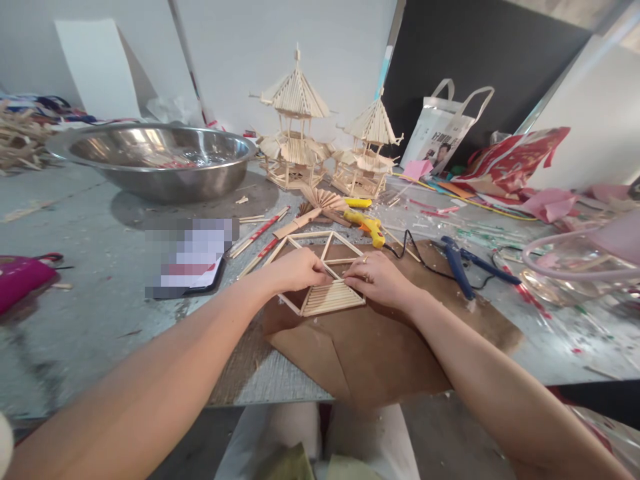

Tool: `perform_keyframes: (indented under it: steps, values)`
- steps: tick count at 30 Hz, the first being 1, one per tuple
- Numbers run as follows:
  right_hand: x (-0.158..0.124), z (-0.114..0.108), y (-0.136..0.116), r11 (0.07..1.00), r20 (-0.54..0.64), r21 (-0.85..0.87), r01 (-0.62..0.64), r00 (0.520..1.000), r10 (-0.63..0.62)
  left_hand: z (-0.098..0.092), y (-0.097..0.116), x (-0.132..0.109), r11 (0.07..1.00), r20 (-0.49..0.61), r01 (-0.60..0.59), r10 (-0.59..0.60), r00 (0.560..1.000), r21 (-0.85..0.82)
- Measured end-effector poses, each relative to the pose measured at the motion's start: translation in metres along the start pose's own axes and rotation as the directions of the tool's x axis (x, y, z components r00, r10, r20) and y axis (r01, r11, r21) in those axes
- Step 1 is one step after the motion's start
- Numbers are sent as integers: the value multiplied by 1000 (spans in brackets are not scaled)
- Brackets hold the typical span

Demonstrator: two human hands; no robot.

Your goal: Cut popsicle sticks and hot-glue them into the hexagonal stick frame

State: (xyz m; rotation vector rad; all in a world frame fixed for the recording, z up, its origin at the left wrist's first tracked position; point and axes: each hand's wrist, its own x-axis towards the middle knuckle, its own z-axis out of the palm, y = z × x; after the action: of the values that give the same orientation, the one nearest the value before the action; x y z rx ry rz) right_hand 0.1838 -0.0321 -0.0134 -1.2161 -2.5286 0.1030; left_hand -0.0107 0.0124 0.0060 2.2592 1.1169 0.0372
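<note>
Where fingers (356, 271) hide pt of stick frame (331, 301), grip unclr

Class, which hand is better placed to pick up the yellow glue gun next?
Probably the right hand: it is nearer the yellow glue gun, though occupied at the wooden stick frame.

I can't read anything here; dark characters (441, 138) on the white carrier bag (431, 127) near the table's (115, 247) far edge are blurred.
</note>
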Motion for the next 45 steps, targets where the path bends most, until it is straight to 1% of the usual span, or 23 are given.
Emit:
perform_keyframes:
  steps: [13,20,28,45]
  values:
    - [1,-1,-3,1000,8,-19,4,1000,-4,-2,3,-1,1000,0,9,-9,1000,3]
    - [1,0,-4,1000,7,-28,-4,1000,4,-1,2,-1,999,-6,-20,20,1000,-29]
    - [2,-1,-4,1000,30,-20,-7,1000,7,-2,4,-2,1000,2,0,0,1000,4]
    - [2,-2,-4,1000,46,5,-27,999,27,-1,1,0,1000,9,-7,7,1000,-11]
